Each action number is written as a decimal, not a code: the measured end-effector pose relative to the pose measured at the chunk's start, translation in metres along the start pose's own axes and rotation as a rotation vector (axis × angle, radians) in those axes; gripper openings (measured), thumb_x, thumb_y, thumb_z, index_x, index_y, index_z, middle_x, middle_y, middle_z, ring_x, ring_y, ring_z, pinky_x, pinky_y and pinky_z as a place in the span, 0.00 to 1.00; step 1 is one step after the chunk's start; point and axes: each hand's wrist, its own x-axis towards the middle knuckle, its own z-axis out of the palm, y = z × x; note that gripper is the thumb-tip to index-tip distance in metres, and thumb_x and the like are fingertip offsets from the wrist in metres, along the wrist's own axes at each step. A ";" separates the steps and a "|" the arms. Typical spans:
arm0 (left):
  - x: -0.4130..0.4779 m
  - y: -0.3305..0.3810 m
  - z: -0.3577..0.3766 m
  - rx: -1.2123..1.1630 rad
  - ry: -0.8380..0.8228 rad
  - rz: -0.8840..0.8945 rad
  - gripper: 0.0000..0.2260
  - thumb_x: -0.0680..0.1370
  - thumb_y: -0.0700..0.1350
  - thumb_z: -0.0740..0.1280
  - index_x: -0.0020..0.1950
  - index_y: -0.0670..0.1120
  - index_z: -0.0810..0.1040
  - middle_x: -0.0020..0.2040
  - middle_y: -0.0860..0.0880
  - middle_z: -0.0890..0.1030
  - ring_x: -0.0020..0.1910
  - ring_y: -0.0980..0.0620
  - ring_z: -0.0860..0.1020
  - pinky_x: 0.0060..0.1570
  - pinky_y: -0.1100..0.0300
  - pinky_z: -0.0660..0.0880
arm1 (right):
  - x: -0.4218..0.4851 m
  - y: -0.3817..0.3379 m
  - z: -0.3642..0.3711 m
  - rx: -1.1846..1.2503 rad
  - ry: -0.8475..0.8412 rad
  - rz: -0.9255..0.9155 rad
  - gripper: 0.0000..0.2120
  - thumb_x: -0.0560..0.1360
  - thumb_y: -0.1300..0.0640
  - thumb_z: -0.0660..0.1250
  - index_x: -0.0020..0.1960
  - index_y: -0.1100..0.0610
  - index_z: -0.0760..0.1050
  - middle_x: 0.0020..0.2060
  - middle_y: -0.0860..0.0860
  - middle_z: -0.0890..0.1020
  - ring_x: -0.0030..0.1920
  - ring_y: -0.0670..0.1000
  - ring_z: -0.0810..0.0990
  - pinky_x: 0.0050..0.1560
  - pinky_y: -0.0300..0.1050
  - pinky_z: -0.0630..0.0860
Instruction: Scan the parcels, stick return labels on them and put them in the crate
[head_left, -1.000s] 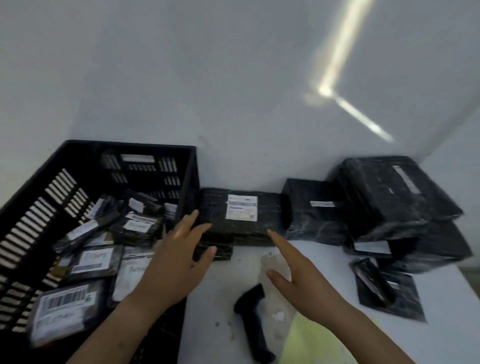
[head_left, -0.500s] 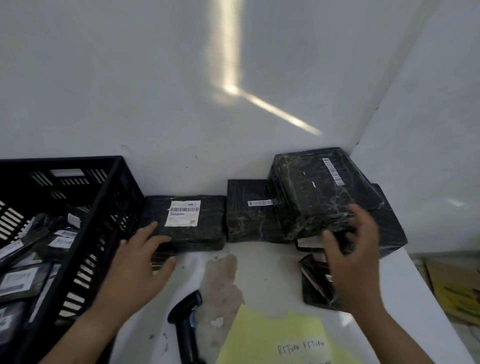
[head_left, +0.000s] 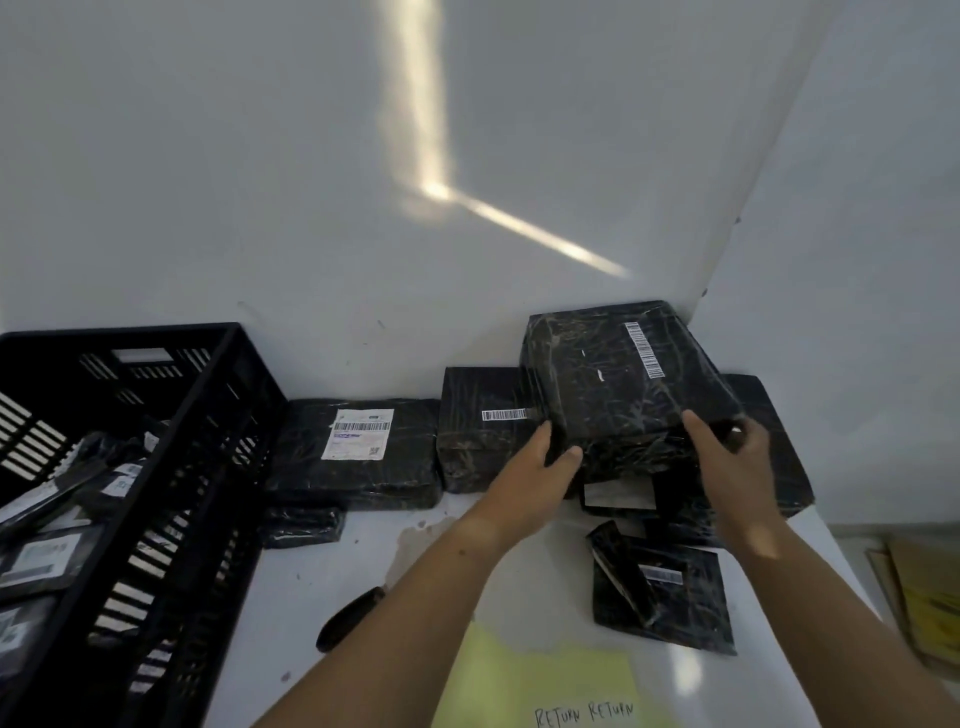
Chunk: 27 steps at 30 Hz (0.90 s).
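— Gripping top parcel (head_left: 623, 384) at one o'clock, left hand (head_left: 540, 462) and right hand (head_left: 727, 452) on opposite sides, fingers curled round edges.
— Likely lifting off stack for scanning; bound for crate (head_left: 218, 395) at nine.

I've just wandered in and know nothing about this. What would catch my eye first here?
First, two bare hands: the left hand and right hand grip the near corners of a big parcel wrapped in black, atop the stack at far right. Next, the black crate at left, holding flat parcels with labels. At the near edge lies a yellow sheet handwritten RETURN.
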 end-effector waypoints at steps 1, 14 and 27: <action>0.000 -0.003 0.002 -0.027 -0.006 0.008 0.36 0.81 0.62 0.61 0.83 0.58 0.46 0.82 0.58 0.54 0.80 0.53 0.56 0.78 0.49 0.58 | 0.000 0.002 0.000 -0.009 -0.003 0.000 0.22 0.78 0.46 0.70 0.64 0.51 0.63 0.57 0.50 0.77 0.57 0.52 0.77 0.55 0.48 0.72; -0.127 -0.043 -0.015 -0.127 0.167 0.057 0.16 0.82 0.58 0.64 0.68 0.70 0.70 0.65 0.73 0.74 0.67 0.70 0.71 0.62 0.66 0.71 | -0.055 0.013 -0.029 0.045 -0.132 -0.146 0.13 0.83 0.52 0.61 0.67 0.45 0.69 0.55 0.42 0.80 0.55 0.44 0.81 0.56 0.51 0.77; -0.214 -0.205 -0.022 -0.171 0.199 -0.345 0.24 0.83 0.38 0.64 0.78 0.49 0.63 0.57 0.70 0.80 0.59 0.73 0.76 0.69 0.65 0.69 | -0.096 0.101 0.048 -0.496 -0.631 -0.017 0.14 0.85 0.59 0.50 0.57 0.46 0.73 0.48 0.62 0.78 0.48 0.63 0.78 0.45 0.53 0.72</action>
